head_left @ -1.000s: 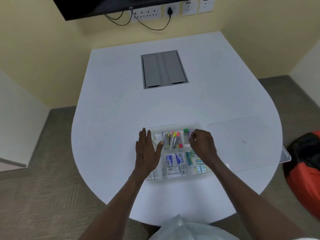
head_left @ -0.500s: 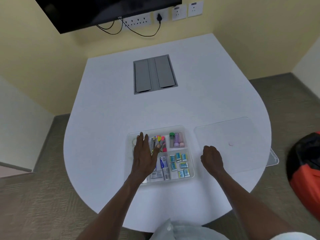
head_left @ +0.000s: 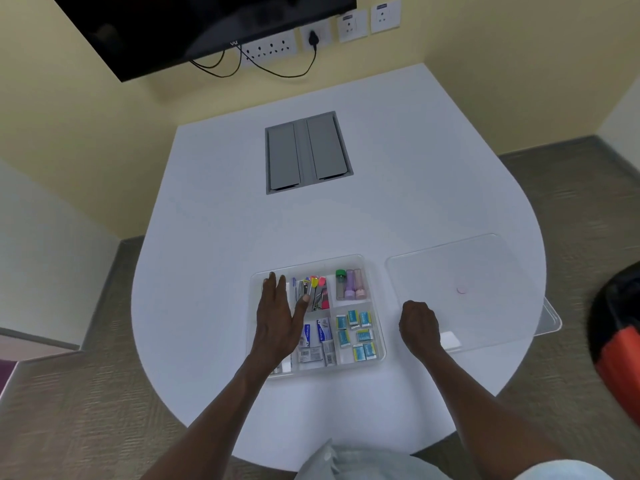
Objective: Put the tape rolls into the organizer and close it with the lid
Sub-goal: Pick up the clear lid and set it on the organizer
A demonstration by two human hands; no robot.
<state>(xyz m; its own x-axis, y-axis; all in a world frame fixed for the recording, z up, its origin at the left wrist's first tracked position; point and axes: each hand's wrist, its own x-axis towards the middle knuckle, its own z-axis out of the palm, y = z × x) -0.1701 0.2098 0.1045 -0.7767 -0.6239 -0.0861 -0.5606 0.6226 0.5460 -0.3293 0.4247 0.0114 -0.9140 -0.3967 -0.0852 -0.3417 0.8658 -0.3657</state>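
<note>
A clear plastic organizer (head_left: 377,271) with several compartments sits on the white table near me. It holds pens and highlighters, small tubes, blue eraser packs and staple boxes. My left hand (head_left: 278,318) lies flat over its left compartments, fingers spread, hiding what is under it. No tape roll shows plainly. The clear lid (head_left: 485,271) lies flat on the table to the right of the organizer. My right hand (head_left: 419,325) rests at the lid's near left corner, fingers curled; I cannot tell whether it grips the lid.
A grey cable hatch (head_left: 306,152) is set into the table's middle. A black screen (head_left: 194,26) and wall sockets (head_left: 270,48) are on the far wall. A red and black bag (head_left: 620,351) sits on the floor at right. The lid overhangs the table's right edge.
My right hand left the organizer's tube compartment and moved right to the lid's near corner. The left hand stayed on the organizer. The camera view shifted.
</note>
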